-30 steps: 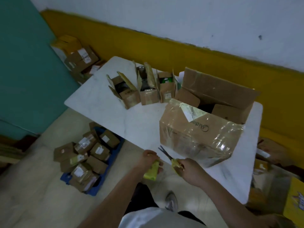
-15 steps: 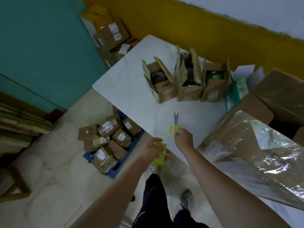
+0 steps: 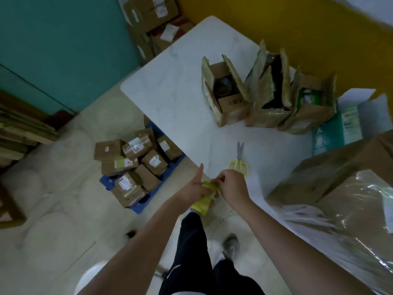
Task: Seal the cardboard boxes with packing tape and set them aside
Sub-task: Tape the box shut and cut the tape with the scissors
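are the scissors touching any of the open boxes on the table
Apart. The head view shows a strip of bare table between the blade tips of the scissors and the nearest open box.

Two hands on a yellow object [image 3: 205, 201] at the near edge of the table [image 3: 180, 81].
The left hand [image 3: 196, 188] gripped it, thumb out; the right hand [image 3: 232, 185] pinched its top. The scissors [image 3: 239, 160] lay just beyond on the table; three open boxes [image 3: 227, 99] stood in a row toward the far edge.
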Motion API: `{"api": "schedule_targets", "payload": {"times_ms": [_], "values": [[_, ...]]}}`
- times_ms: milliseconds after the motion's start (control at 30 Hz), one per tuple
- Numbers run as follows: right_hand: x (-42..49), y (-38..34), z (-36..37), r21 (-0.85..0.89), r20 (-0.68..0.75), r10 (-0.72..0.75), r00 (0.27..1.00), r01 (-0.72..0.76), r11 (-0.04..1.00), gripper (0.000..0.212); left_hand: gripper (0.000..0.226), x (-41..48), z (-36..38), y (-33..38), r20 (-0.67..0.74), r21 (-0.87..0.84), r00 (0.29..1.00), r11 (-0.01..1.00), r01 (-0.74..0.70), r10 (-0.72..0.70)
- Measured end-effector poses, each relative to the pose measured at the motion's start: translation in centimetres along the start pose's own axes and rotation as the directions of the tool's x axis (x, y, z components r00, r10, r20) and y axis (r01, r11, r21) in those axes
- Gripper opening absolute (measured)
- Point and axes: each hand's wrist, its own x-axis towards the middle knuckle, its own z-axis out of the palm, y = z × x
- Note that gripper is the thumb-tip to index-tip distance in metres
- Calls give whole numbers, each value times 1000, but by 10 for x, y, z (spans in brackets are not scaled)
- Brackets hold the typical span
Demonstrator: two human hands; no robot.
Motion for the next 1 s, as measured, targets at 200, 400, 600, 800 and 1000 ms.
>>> {"api": "schedule_targets", "payload": {"times_ms": [200,400,600,800,1000], "values": [[46,-8,28,-102,-78,-121,990,113,988,11,78,54,-34,-13,-56,-21,998,1000,2,-3],[88,8,51,-221,-172,-151,973,112,969,16,24,90,-36,-15,-218,126,976,992,17,11],[77,13,77,-158,-232,-110,966,74,985,13,96,101,-47,-42,-231,274,972,961,22,43],[93,6,71,-399,-276,-188,943,66,915,20,73,126,-45,-39,-266,123,962,992,-37,69],[101,11,39,-591,-198,-70,978,-62,804,57,54,129,-42,-37,-368,122,928,992,-22,65]]}}
